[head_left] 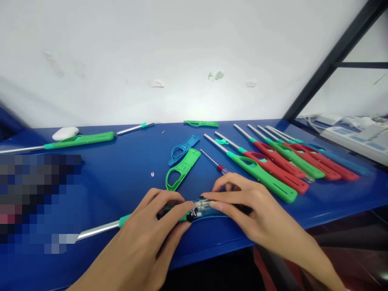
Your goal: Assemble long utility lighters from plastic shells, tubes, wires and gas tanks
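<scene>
In front of me a long-necked gas lighter with a blue handle shell [209, 217] lies opened up, its inner parts bare. My left hand [160, 218] is closed over its front end, the fingertips at the small wires and black piece inside. The silver tube [98, 230] sticks out to the left from under that hand. The fingers of my right hand [242, 202] pinch a clear gas tank [203, 204] that sits in the blue shell. Beyond my hands lie a green half shell [182, 169] and a blue half shell [184, 148]. A screwdriver [214, 161] rests just past my right hand.
Several red, green and blue lighters [266, 173] lie in a slanted row on the right. A green lighter [80, 140], a white case [65, 133] and a loose metal tube [133, 128] are at the back left. A small white part [152, 174] lies mid-table. A power strip [357, 139] stands far right.
</scene>
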`<state>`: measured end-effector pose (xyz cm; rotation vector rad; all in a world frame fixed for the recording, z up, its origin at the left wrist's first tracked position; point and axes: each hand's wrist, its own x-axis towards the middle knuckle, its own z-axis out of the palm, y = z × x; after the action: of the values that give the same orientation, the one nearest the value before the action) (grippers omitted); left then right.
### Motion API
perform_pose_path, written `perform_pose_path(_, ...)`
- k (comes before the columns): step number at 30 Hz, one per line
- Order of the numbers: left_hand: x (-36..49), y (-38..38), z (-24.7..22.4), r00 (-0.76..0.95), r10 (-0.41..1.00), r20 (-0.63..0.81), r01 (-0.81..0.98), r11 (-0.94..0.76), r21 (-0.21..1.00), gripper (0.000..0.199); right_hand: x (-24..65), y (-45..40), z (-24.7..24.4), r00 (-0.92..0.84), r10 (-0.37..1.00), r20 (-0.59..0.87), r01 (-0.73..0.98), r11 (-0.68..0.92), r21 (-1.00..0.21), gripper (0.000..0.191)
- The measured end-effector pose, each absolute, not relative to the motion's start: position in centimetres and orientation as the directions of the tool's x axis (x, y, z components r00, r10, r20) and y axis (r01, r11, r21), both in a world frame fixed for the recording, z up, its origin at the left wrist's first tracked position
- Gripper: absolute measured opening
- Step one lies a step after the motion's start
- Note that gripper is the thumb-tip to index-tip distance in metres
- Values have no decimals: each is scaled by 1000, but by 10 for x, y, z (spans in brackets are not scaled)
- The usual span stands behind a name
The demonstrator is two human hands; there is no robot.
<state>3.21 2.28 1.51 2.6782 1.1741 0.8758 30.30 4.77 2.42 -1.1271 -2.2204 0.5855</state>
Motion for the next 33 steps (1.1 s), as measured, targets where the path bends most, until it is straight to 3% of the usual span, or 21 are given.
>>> perform_pose_path(15, 30, 24, 13, 566, 709, 422, 655, -697, 293, 38, 303, 51, 23, -446, 849, 283, 466, 490, -736, 26)
perform_pose_path(23, 30, 22, 13, 552, 695, 460, 651, -705, 283, 30, 303, 52, 22, -438, 834, 336, 481, 533, -696, 21)
perform_pose_path(33, 29, 20, 13, 566, 710, 419, 666, -693, 275, 35, 301, 52, 24, -451, 826, 338, 465, 540, -701, 25)
